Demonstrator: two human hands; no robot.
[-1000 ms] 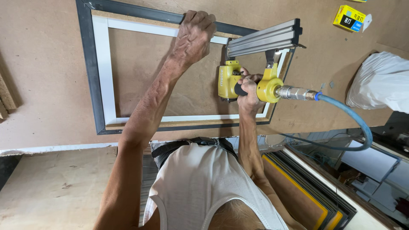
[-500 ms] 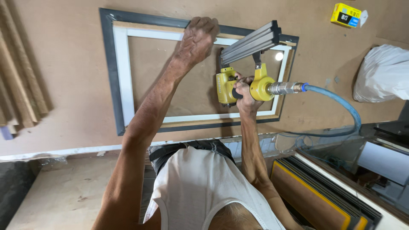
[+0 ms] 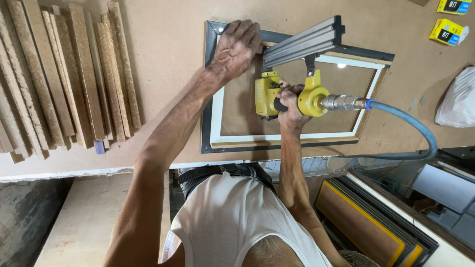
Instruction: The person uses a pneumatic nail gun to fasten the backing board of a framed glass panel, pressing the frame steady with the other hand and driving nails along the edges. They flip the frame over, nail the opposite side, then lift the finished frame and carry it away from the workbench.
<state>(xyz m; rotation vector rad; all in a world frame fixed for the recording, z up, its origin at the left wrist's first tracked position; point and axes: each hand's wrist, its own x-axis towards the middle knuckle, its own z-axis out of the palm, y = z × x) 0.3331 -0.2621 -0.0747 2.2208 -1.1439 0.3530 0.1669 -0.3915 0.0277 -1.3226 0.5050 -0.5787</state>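
**Nail gun held over the top rail of a picture frame**

The picture frame, dark grey outside with a white inner border, lies flat on the brown board worktable, near its front edge. The left hand presses palm-down on the top left corner of the frame, fingers spread and flat, gripping nothing. The right hand is closed around the handle of the yellow pneumatic nail gun, which stands over the inside of the frame, its long grey magazine lying across the top rail just beside the left hand.

A blue air hose leaves the gun to the right, crosses the right rail of the frame and curves down over the table edge. To the left, well apart from the frame, a row of rough wooden strips fills that side of the table. At the far right are two small yellow boxes and a white plastic bag. Between the strips and the frame the board is bare. Below the table edge, on the right, framed panels are stacked leaning.
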